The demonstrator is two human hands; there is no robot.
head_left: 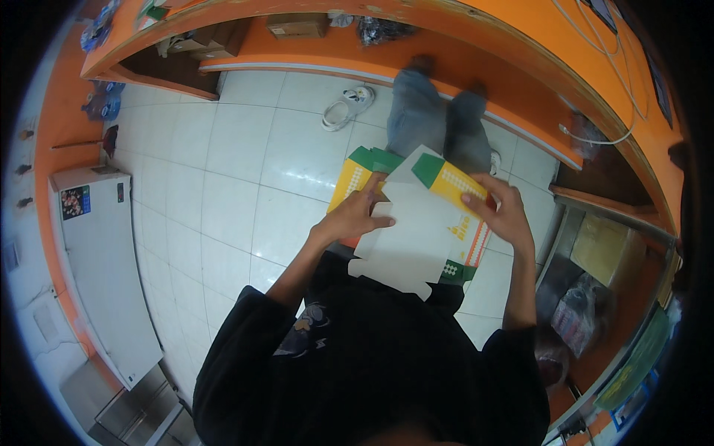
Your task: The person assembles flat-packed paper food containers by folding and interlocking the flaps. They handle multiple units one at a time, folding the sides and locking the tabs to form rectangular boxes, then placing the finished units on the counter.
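Observation:
A partly unfolded cardboard carton (409, 241) lies over my lap, its plain whitish inside facing up. Yellow, green and orange printed panels show along its sides, with green flaps at the far end. My left hand (355, 214) grips the left side, thumb on the whitish panel and fingers at the yellow side panel. On the right, my right hand (506, 209) has its thumb on the yellow printed panel (462, 195), its fingers curled over the outer edge. The far right flap with the green end (427, 170) stands folded inward. What lies under the carton is hidden.
Beyond the carton stretch legs in blue jeans (418, 111). A white clog (348, 108) sits on the tiled floor (223, 186). An orange counter curves around the far side and right, with a cardboard box (296, 26) on its shelf. A white chest freezer (104, 260) stands left; bagged goods (579, 312) fill the right shelf.

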